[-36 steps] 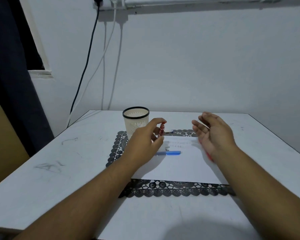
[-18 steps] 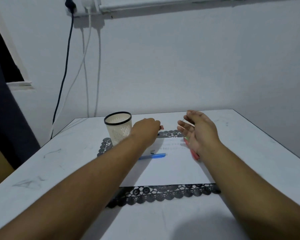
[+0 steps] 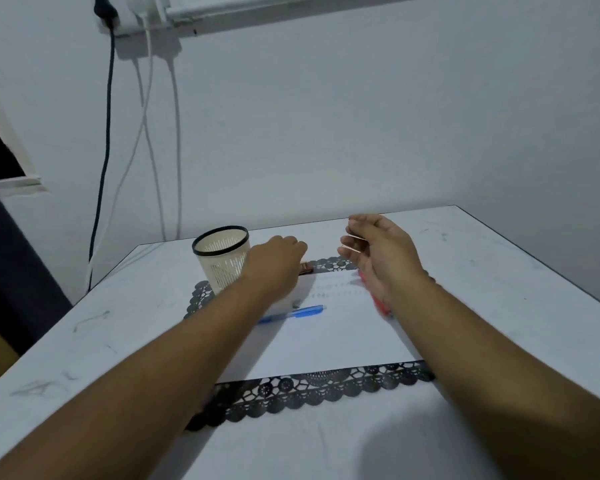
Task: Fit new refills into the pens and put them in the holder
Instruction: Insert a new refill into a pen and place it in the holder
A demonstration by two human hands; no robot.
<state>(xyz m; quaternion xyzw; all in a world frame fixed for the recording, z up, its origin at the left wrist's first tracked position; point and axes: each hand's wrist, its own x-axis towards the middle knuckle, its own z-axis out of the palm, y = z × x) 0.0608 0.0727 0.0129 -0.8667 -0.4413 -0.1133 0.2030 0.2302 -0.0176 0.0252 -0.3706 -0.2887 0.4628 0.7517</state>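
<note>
A cream mesh pen holder (image 3: 221, 259) with a black rim stands at the mat's far left corner. My left hand (image 3: 274, 266) rests low just right of it, fingers closed over a short dark red pen piece (image 3: 306, 269) that pokes out by the thumb. My right hand (image 3: 383, 252) hovers above the paper's far right part and pinches a thin pale refill (image 3: 355, 238) between its fingertips. A red pen (image 3: 374, 297) lies on the paper, mostly hidden under that hand. A blue pen (image 3: 297, 312) lies flat on the paper near my left wrist.
A white sheet of paper (image 3: 326, 341) covers a black lace mat (image 3: 309, 393) on the white table (image 3: 118, 323). Cables (image 3: 106, 150) hang down the wall behind the holder. The table's right edge (image 3: 551, 265) runs close to my right arm.
My left hand has dropped down to the mat with the red piece, close to the holder. My right hand's fingers have curled from open to pinch the thin refill. The view has tilted.
</note>
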